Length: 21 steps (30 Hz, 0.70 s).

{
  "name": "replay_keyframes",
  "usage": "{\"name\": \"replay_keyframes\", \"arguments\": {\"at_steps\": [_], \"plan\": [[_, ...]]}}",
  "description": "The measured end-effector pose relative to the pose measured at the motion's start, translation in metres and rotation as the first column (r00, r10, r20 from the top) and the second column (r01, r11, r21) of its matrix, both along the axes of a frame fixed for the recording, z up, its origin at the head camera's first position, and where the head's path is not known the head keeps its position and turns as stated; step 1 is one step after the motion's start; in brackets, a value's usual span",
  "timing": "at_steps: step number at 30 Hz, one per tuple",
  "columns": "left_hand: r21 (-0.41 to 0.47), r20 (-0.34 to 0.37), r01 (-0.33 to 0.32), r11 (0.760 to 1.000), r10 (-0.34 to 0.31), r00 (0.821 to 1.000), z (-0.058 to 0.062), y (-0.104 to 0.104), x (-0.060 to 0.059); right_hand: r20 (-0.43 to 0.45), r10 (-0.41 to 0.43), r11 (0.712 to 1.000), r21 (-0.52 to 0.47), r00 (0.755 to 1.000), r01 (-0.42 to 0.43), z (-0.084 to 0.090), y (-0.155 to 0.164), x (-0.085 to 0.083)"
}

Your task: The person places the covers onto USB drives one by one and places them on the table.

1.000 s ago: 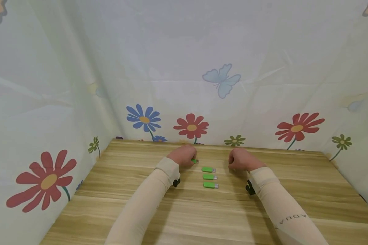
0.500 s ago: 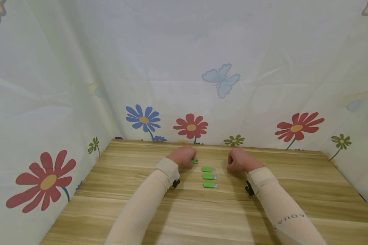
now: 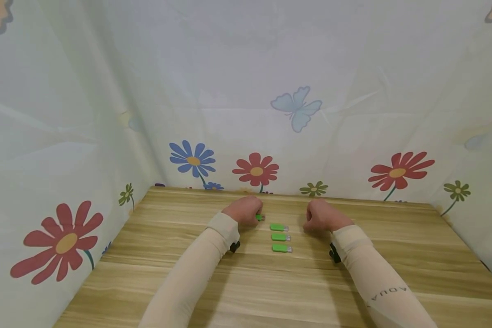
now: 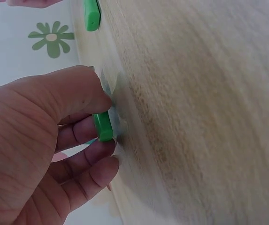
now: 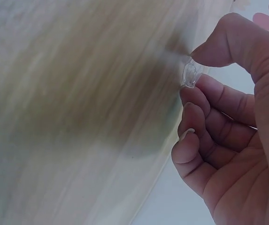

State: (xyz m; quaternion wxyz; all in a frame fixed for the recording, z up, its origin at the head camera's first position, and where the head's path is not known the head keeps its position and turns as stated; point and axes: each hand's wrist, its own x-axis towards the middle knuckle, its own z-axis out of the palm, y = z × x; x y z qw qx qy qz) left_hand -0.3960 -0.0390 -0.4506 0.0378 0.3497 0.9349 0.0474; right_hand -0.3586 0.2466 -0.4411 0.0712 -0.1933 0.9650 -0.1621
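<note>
Wooden table (image 3: 246, 282) | your left hand (image 3: 243, 210) pinches a green USB stick (image 4: 103, 125) | right hand (image 3: 320, 216) pinches its clear cap (image 5: 189, 75) | step: likely capping; next needs aligning them.

Our left hand (image 3: 244, 210) curls its fingers (image 4: 89, 133) and thumb in a pinch. Our right hand (image 3: 320, 216) curls likewise, thumb meeting forefinger. Both sleeved forearms stretch forward, hands near each other.
</note>
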Motion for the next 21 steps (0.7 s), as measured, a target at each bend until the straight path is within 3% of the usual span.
{"name": "replay_keyframes", "arguments": {"at_steps": [14, 21], "plan": [[0.027, -0.003, 0.004, 1.000, -0.004, 1.000, -0.0012, -0.0012, 0.0010, -0.081, 0.038, 0.999, 0.041, 0.996, -0.035, -0.0008, -0.0014, -0.0010], [0.035, -0.011, 0.019, 0.999, -0.019, 1.000, -0.0033, -0.0030, -0.0002, -0.072, 0.052, 0.998, 0.037, 0.996, -0.049, 0.0014, -0.0008, 0.0001]]}}
